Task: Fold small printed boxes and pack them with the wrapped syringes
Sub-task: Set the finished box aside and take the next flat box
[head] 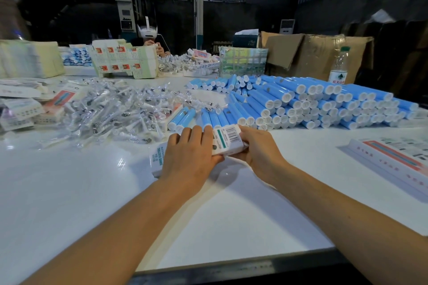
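A small white printed box with a barcode and green stripe lies on the white table in front of me. My left hand covers its left part, fingers curled over the top. My right hand grips its right end from the side. A part with blue lettering sticks out to the left of my left hand; I cannot tell whether it belongs to the same box. Behind, to the left, lies a heap of clear-wrapped syringes.
Many blue tubes with white caps are stacked behind and to the right. Flat printed cartons lie at the right. More boxes sit at the left. Across the table a person works. A water bottle and cardboard boxes stand at back right.
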Available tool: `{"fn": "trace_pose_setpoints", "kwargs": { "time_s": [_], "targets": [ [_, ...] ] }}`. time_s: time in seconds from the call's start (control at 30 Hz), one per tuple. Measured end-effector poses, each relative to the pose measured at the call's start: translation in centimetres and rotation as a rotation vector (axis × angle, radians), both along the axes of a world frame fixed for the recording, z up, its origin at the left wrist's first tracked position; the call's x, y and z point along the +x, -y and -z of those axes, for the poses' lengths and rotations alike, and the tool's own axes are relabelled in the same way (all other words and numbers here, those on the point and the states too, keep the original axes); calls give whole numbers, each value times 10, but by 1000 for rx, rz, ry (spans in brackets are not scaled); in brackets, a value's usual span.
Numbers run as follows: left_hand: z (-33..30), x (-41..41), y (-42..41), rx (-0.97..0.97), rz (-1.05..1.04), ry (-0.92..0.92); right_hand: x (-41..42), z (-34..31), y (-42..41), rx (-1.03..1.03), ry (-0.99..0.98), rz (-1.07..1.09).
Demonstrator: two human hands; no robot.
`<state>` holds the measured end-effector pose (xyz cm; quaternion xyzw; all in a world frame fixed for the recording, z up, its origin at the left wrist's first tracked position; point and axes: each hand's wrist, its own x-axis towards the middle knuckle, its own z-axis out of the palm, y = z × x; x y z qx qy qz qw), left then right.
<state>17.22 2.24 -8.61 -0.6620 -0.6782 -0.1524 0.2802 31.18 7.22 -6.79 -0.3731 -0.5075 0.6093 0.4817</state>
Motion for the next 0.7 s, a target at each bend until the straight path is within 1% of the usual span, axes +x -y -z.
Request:
{"fn": "trace_pose_setpoints", "kwargs": {
  "time_s": [0.07,0.17,0.2,0.27,0.4,0.5,0.6,0.7],
  "targets": [
    [0,1,1,-2,-7,-22,-1,1,1,2,-10,17],
    [0,2,1,1,-13,-32,-3,2,2,-44,-85,-4],
    [-1,2,1,5,-15,-32,-4,3,2,-30,-58,2],
    [-1,2,2,16,-18,-32,-5,5,2,47,62,42],
    [-1,0,2,33,-35,-18,-1,6,8,290,280,29],
    [-3,-3,1,51,-74,27,3,5,7,406,441,154],
    [-4,-4,-1,56,-86,31,3,4,4,428,473,291],
    [-2,-2,-1,48,-77,38,1,5,2,401,463,352]
  ]
}}
